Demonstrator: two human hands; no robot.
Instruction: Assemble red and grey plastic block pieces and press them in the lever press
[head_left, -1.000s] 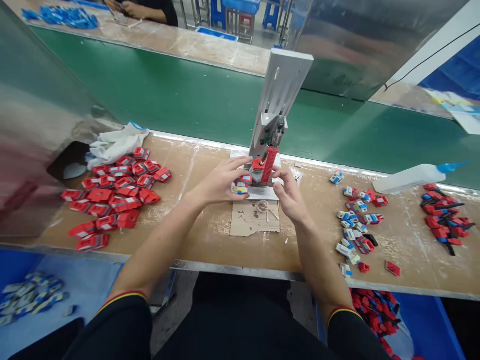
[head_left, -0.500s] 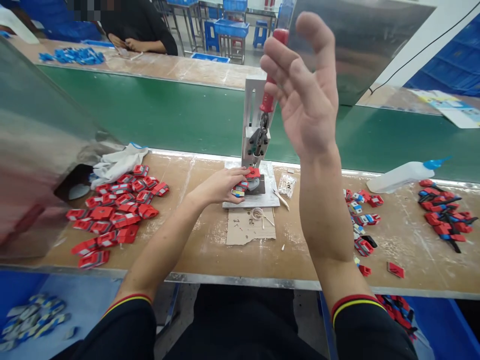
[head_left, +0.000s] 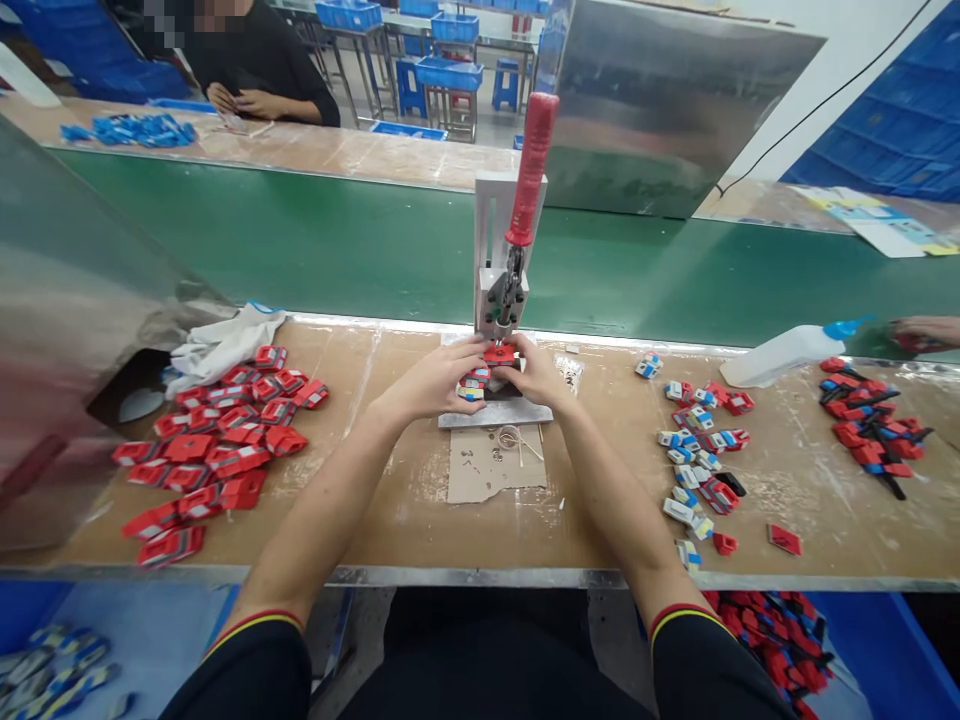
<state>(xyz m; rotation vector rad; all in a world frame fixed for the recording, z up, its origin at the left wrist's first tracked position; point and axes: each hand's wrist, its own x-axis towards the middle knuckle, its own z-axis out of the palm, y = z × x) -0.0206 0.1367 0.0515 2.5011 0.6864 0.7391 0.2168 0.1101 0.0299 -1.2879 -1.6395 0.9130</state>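
A toggle press with a red handle (head_left: 534, 170) stands upright at the middle of the bench, its plunger above a red plastic toy part (head_left: 499, 354). My left hand (head_left: 435, 382) closes round the left side of that part, where red, grey, white and yellow sections show by the fingers. From the right, my right hand (head_left: 541, 378) grips the same part at the press, thumb and fingers bent against it. Fingertips of both hands partly hide the part and the press base (head_left: 495, 415).
Red toy parts (head_left: 217, 430) are piled at left beside a white cloth (head_left: 225, 345). White-blue pieces (head_left: 682, 450), a glue bottle (head_left: 784, 355) and red-black assemblies (head_left: 870, 415) lie at right. Cardboard (head_left: 495, 480) holds small bits. Another person's hand (head_left: 930, 332) shows at far right.
My right hand has come down from the red handle to the toy part at the press. The handle now stands free. My left hand stays at the part. Another person's hand has appeared at far right.
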